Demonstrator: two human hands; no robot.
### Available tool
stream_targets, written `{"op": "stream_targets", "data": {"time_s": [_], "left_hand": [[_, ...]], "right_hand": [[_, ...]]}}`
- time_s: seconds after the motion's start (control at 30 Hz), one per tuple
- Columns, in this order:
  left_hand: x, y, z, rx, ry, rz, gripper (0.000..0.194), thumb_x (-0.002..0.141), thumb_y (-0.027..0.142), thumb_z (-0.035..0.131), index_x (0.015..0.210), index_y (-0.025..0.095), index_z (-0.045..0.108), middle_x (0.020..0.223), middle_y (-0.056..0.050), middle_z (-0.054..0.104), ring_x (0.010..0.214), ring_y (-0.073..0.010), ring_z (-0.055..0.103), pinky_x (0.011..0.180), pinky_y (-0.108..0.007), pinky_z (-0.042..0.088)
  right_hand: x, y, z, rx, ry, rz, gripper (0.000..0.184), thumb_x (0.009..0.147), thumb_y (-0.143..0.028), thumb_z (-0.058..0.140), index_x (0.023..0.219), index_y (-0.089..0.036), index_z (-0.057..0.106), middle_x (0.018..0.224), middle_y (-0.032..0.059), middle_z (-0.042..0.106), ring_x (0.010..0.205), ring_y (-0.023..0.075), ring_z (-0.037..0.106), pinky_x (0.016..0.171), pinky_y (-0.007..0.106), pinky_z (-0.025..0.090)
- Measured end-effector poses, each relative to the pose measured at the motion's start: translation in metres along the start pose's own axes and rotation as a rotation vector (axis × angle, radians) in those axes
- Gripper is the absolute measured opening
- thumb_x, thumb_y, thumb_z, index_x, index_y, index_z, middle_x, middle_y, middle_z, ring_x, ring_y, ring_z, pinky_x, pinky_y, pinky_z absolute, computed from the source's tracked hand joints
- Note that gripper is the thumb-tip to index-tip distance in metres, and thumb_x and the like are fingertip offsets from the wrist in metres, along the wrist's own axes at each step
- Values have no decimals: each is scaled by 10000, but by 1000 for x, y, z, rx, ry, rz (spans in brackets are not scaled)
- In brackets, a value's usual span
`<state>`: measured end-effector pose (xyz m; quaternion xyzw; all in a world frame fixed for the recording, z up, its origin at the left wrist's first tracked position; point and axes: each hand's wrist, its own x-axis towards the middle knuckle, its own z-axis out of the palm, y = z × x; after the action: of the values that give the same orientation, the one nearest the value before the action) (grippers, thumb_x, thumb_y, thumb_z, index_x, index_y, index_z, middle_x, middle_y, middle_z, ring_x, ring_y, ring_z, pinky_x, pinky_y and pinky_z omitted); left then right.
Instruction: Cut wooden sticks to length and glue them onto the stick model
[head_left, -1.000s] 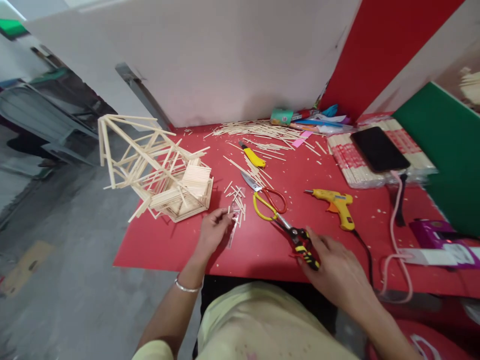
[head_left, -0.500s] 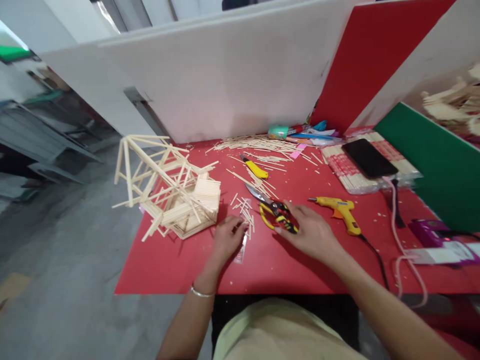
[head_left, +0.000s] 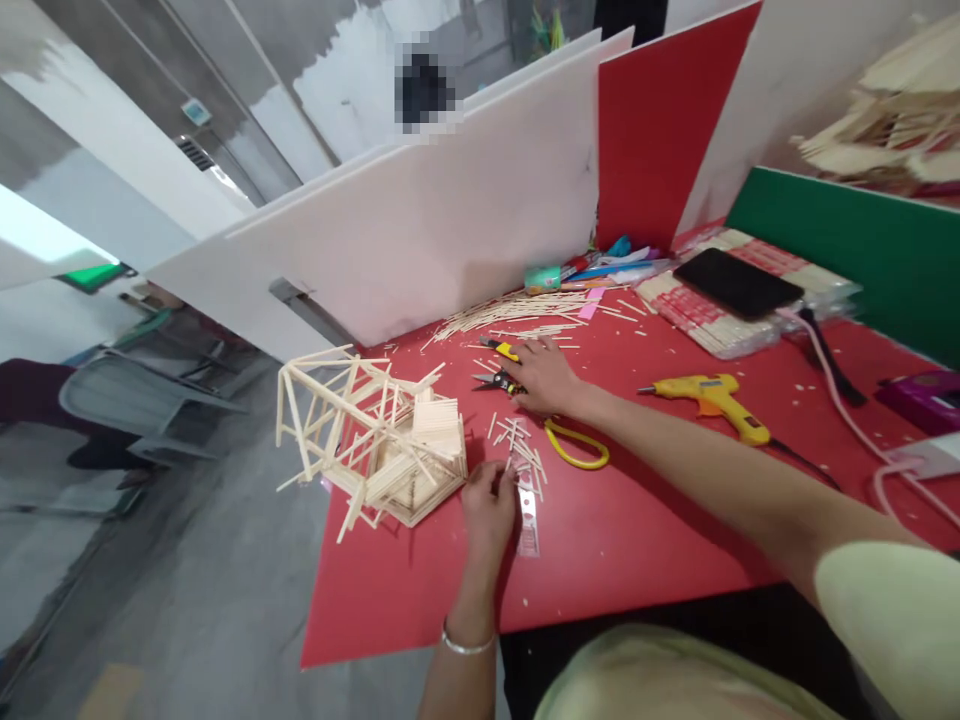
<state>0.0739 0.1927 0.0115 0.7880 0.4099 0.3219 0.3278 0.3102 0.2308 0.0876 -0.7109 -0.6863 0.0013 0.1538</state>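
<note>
My left hand (head_left: 489, 505) is closed in a pinch at the near edge of a small heap of short wooden stick pieces (head_left: 529, 455), with what looks like one short stick at its fingertips. To its left stands a stick-built frame model (head_left: 439, 435) with a many-sided base. My right hand (head_left: 546, 376) reaches forward, fingers stretched out, over the shears and the yellow utility knife (head_left: 507, 350). The shears' yellow handle (head_left: 577, 460) shows below the wrist and their blades (head_left: 491, 382) stick out to the left; the hand hides their middle.
A yellow glue gun (head_left: 712, 400) lies to the right with its cord. Behind are a pile of thin sticks (head_left: 510, 312), packets of sticks (head_left: 690, 318) and a black phone (head_left: 739, 283). White boards (head_left: 420, 230) stand along the back. A clear plastic strip (head_left: 529, 530) lies near my left hand.
My right hand has moved forward and left, from the shears' handles to over their middle and the utility knife. My left hand stays by the short pieces. The view has turned and tilted.
</note>
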Motion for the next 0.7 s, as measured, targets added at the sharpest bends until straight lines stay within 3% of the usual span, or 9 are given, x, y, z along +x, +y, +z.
{"op": "stream_targets", "data": {"time_s": [0.07,0.17,0.23,0.33,0.53,0.7], "left_hand": [[-1,-1,-1,32,11,-8,205,957,301,541,901,191,705,824,-48,693,767,-180,632,732,-285,470],[-2,-4,0,69,30,-6,207,958,285,530,899,189,704,845,-55,705,780,-181,637,731,-282,460],[-2,-5,1,82,50,-17,202,958,276,530,907,191,706,855,-55,714,791,-179,644,743,-282,458],[-2,-5,2,88,79,-77,180,944,268,552,873,194,700,805,-36,708,749,-167,633,716,-271,451],[-12,-3,-1,137,120,-108,167,937,266,565,880,192,703,846,-49,707,794,-181,633,752,-290,461],[-32,-4,-4,95,197,-174,184,947,295,561,972,189,708,938,-71,728,848,-197,654,774,-302,473]], "right_hand": [[-29,-14,-2,19,22,-30,497,896,-348,659,1352,-164,584,1317,178,604,1242,325,500,1053,462,332],[-81,-37,4,69,0,-131,305,963,-336,545,1198,-191,677,1123,118,683,1022,237,612,906,359,453],[-113,-49,13,229,57,-210,263,970,-302,527,1149,-211,697,1110,104,682,1015,234,609,890,363,474],[-146,-63,27,292,59,-320,264,965,-268,537,1173,-212,689,1135,116,658,1033,248,584,917,404,471],[-165,-71,41,222,-65,-353,309,976,-301,532,1245,-233,670,1018,104,617,957,239,555,838,382,464],[-159,-58,37,198,7,-173,265,997,-326,507,1102,-205,718,997,85,641,935,211,581,813,323,445]]}}
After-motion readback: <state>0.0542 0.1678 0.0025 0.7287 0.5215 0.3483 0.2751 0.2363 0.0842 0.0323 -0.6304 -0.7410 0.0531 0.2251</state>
